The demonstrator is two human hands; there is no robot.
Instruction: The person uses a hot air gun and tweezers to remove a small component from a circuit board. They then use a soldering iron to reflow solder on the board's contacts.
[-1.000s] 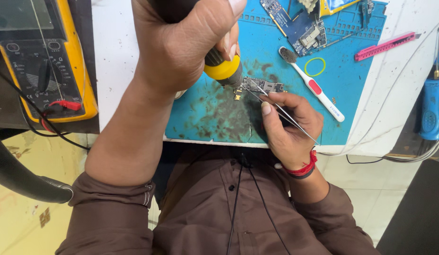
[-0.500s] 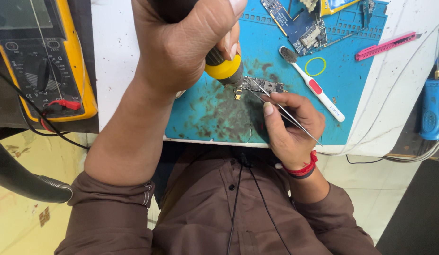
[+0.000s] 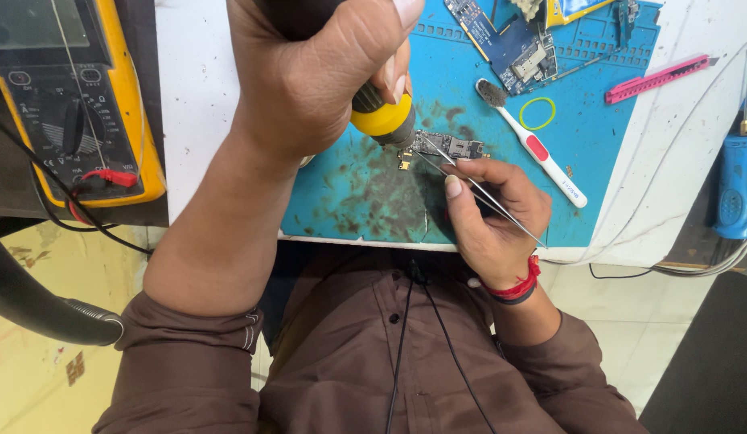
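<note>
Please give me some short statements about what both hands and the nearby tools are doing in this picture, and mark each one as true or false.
1. The left hand grips a tool with a yellow collar. True.
2. The right hand holds a toothbrush. False: it holds metal tweezers; the toothbrush lies untouched on the blue mat.
3. The tweezers' tips reach the small circuit board. True.
4. The multimeter lies on the blue mat. False: it sits off the mat, at the left.
5. A red band is on the right wrist. True.
</note>
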